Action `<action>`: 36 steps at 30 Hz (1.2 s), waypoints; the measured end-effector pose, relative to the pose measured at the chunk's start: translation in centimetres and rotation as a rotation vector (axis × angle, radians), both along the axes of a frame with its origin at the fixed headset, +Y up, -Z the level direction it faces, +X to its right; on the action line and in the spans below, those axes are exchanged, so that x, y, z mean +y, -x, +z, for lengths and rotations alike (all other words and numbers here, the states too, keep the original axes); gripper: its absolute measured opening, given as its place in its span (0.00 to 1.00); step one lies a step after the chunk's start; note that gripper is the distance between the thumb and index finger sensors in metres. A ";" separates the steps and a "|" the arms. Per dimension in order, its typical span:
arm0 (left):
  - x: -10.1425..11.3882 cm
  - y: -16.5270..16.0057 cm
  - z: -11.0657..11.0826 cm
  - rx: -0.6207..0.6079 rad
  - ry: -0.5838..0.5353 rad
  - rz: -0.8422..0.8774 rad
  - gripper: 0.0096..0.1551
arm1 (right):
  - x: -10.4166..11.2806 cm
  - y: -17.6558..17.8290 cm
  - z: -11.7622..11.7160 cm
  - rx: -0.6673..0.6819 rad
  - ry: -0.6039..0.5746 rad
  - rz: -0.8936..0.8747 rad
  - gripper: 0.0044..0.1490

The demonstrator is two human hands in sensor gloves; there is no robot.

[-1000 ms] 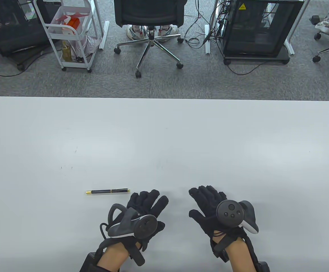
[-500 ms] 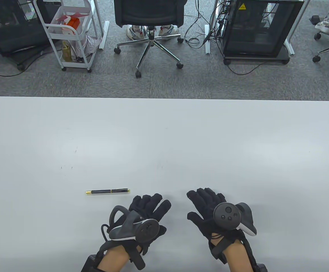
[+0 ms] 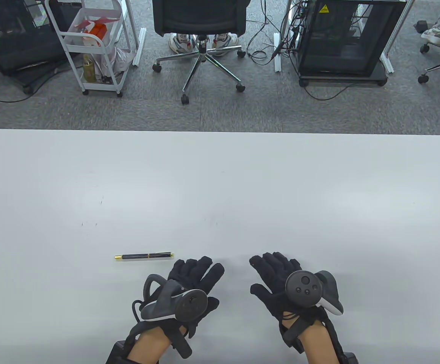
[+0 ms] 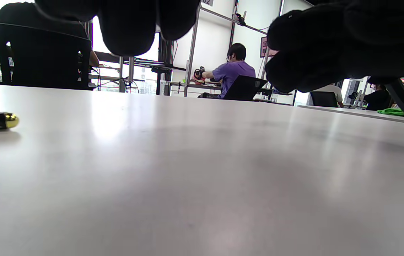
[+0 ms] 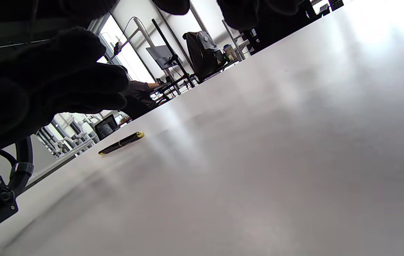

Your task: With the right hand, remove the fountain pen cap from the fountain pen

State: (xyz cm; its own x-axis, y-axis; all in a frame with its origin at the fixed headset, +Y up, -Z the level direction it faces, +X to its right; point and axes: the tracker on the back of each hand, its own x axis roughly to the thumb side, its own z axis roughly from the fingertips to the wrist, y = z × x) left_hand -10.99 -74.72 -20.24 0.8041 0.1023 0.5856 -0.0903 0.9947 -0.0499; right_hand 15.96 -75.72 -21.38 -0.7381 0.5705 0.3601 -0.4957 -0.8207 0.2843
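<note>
- Both grips released: left hand (image 3: 195, 275) and right hand (image 3: 274, 275) hold nothing
- Capped pen (image 3: 144, 256) lies on worktop (image 3: 220, 182), just beyond-left of left hand

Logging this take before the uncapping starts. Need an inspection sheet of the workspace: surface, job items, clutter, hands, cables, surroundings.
Surface: white table, faint marks left of centre.
Job's things: fountain pen lies flat, capped, gold ends, untouched.
Clutter: nothing seen on the table.
Grippers: left hand just right of the pen, not touching it; right hand further right; both hold nothing, fingers spread.
Cables: black cable loops by the left wrist; floor cables beyond the table.
Surroundings: office chair, white cart, black cabinet.
</note>
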 end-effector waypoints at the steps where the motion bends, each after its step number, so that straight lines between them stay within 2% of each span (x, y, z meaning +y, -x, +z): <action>1: 0.1 0.3 0.0 0.016 0.003 0.005 0.46 | 0.0 0.0 0.1 -0.005 -0.005 -0.003 0.45; 9: 1.4 3.5 -0.9 0.173 -0.016 0.089 0.45 | 0.1 -0.1 0.0 -0.011 -0.002 -0.032 0.45; 18: 1.5 8.0 -2.6 0.379 0.017 0.145 0.43 | 0.3 -0.3 -0.2 -0.014 -0.005 -0.019 0.45; 20: 1.6 8.9 -3.1 0.447 0.044 0.091 0.42 | 0.3 -0.3 -0.2 -0.018 -0.014 -0.025 0.45; 23: 1.3 9.7 -4.2 0.504 0.017 0.013 0.40 | 0.2 -0.1 -0.4 -0.005 0.005 -0.029 0.45; 29: -1.2 11.1 -6.4 0.589 0.117 -0.311 0.40 | 0.2 -0.2 -0.5 -0.007 0.006 -0.037 0.45; 36: -2.6 12.3 -7.5 0.643 0.191 -0.377 0.38 | 0.3 -0.5 -0.5 -0.011 0.007 -0.039 0.45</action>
State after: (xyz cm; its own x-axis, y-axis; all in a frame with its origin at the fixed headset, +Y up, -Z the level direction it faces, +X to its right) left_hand -23.29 -77.33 -27.76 0.9809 -0.1942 -0.0096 0.1840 0.9431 -0.2768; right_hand 16.43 -75.41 -21.93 -0.7191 0.6016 0.3478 -0.5308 -0.7986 0.2838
